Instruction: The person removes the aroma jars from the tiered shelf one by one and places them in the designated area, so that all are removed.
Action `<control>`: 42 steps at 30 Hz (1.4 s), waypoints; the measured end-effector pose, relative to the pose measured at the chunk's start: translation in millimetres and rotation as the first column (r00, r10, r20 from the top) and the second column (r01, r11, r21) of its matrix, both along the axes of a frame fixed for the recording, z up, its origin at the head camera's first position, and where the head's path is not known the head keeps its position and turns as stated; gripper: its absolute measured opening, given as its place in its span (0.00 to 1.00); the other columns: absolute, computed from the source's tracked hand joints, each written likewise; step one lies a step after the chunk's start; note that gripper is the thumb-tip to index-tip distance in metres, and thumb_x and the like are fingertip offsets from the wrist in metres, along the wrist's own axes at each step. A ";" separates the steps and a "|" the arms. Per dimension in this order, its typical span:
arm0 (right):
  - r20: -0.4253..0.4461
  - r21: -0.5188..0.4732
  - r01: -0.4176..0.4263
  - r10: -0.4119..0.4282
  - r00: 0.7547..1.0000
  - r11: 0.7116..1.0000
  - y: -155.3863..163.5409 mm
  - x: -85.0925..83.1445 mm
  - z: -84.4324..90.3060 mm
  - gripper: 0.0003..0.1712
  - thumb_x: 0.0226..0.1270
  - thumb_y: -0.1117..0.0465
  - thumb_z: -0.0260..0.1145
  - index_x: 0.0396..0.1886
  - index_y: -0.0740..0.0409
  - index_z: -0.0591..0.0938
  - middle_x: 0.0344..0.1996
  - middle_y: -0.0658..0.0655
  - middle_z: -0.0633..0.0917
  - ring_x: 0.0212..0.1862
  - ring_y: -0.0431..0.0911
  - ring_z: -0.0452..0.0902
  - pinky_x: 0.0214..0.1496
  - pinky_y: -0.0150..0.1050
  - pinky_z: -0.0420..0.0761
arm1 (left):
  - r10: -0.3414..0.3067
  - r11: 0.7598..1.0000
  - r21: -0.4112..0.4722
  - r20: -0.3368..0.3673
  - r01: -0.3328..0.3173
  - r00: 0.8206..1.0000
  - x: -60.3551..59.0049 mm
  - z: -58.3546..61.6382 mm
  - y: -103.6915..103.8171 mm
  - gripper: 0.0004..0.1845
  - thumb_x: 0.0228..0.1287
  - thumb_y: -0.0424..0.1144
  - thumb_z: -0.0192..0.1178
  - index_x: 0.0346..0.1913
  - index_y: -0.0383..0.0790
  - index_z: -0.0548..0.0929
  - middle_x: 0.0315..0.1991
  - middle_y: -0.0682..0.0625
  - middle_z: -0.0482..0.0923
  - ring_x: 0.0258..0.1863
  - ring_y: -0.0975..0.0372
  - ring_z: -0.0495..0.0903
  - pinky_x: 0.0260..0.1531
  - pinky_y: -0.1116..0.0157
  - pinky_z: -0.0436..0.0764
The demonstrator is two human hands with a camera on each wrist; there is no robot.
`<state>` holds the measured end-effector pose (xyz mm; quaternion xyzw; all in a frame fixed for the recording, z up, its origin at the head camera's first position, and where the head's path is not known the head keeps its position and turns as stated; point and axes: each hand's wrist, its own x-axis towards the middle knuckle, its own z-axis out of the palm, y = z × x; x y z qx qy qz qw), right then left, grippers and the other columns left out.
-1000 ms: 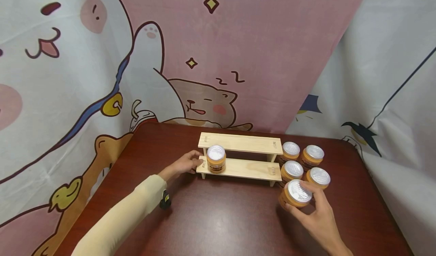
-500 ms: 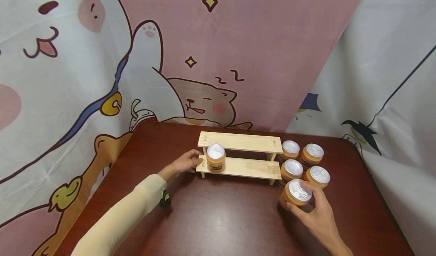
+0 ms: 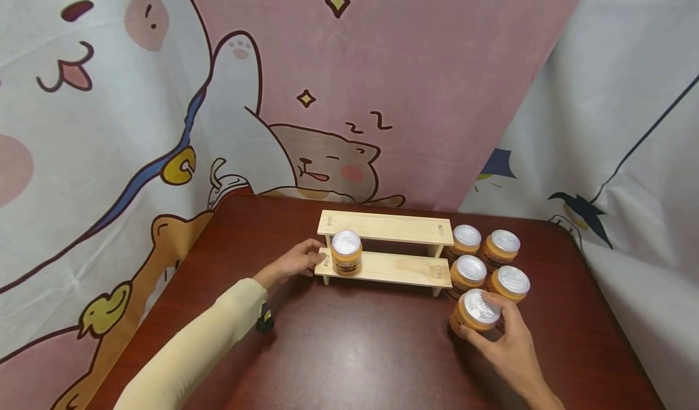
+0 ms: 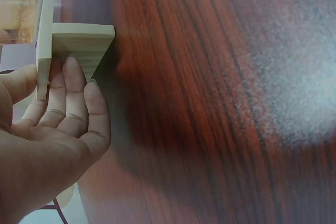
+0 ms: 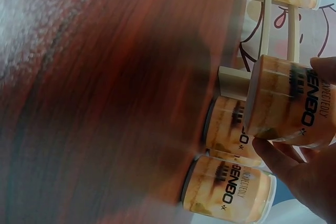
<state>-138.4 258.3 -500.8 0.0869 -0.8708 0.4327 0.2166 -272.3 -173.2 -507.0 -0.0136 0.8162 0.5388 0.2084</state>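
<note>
My left hand (image 3: 297,259) grips the left end of a two-step wooden rack (image 3: 395,267). In the left wrist view the thumb lies on top of the lower board (image 4: 45,40), and the fingers (image 4: 73,98) curl underneath beside the support. One orange jar (image 3: 346,255) with a silvery lid stands on the lower step near that hand. At the right, my right hand (image 3: 513,346) holds another jar (image 3: 475,313) between thumb and fingers. In the right wrist view this held jar (image 5: 294,100) is raised off the table, and dark lettering shows on its side.
Several more jars (image 3: 500,246) stand grouped on the dark red table (image 3: 349,349), close to the rack's right end and behind the held jar. A cartoon-printed cloth (image 3: 415,94) hangs behind the table and along its sides.
Both hands keep their holds. The held jar has stayed in nearly the same place, with only a slight shift of the head view.
</note>
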 end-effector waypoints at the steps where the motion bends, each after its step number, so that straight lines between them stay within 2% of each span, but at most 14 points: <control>1: -0.003 0.002 0.000 0.000 1.000 1.000 0.4 -0.3 -0.6 0.48 0.32 0.76 0.85 0.60 0.67 0.75 0.54 0.56 0.77 0.53 0.22 0.67 0.51 0.11 0.67 | 0.000 1.000 -0.001 0.000 0.000 1.000 -0.1 0.0 0.1 0.19 0.75 0.42 0.55 0.62 0.38 0.71 0.41 0.45 0.82 0.36 0.60 0.82 0.36 0.61 0.82; 15: 0.030 0.040 0.014 -0.015 0.999 0.999 -0.2 -1.8 -9.3 0.46 0.34 0.72 0.85 0.58 0.65 0.75 0.53 0.62 0.79 0.51 0.21 0.65 0.47 0.11 0.65 | -0.009 1.000 -0.004 -0.007 0.009 1.000 -0.9 0.0 0.7 0.20 0.76 0.43 0.55 0.63 0.37 0.70 0.43 0.44 0.82 0.37 0.60 0.82 0.38 0.59 0.82; 24: 0.027 0.063 0.031 -0.033 0.999 0.998 0.3 -2.8 -13.9 0.46 0.33 0.70 0.86 0.58 0.64 0.75 0.53 0.61 0.79 0.52 0.20 0.63 0.50 0.13 0.62 | -0.010 1.000 -0.001 -0.012 0.010 1.000 -1.3 -0.9 0.5 0.20 0.75 0.43 0.55 0.63 0.37 0.70 0.42 0.45 0.82 0.37 0.60 0.82 0.37 0.60 0.82; 42: 0.050 0.080 0.032 -0.036 0.998 0.996 0.5 -1.3 -16.9 0.45 0.34 0.69 0.86 0.58 0.63 0.75 0.53 0.61 0.79 0.51 0.19 0.62 0.49 0.12 0.62 | -0.005 1.000 -0.008 -0.005 0.005 1.000 -1.1 -1.5 -1.1 0.19 0.75 0.42 0.55 0.62 0.38 0.70 0.41 0.45 0.82 0.35 0.60 0.82 0.36 0.60 0.82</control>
